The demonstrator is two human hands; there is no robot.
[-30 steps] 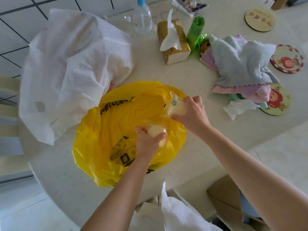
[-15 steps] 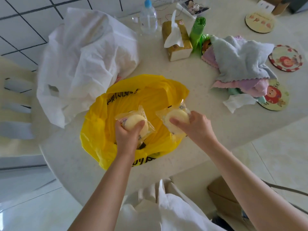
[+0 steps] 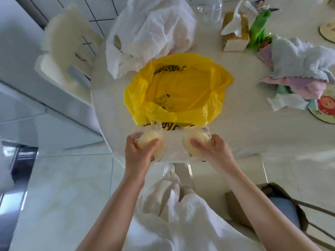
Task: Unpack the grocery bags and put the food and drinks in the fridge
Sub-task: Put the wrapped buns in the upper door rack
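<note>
An open yellow plastic bag (image 3: 179,87) lies on the round pale table (image 3: 253,127), and its inside looks hollow. My left hand (image 3: 138,154) grips a round pale bun in a clear wrapper (image 3: 150,140) just in front of the bag, at the table's near edge. My right hand (image 3: 214,151) grips a second wrapped bun (image 3: 196,138) beside it. Both buns are out of the bag and held side by side. A crumpled white bag (image 3: 152,35) lies behind the yellow one.
On the far side of the table stand a water bottle (image 3: 212,9), a tissue box (image 3: 235,33) and a green roll (image 3: 257,29). Folded cloths (image 3: 297,64) and cartoon coasters (image 3: 326,109) lie at the right. A padded chair (image 3: 67,57) stands at the left, another chair (image 3: 282,211) at lower right.
Both hands have lifted the wrapped buns out of the yellow bag and drawn them back to the table's near edge. The view has pulled back and tilted down.
</note>
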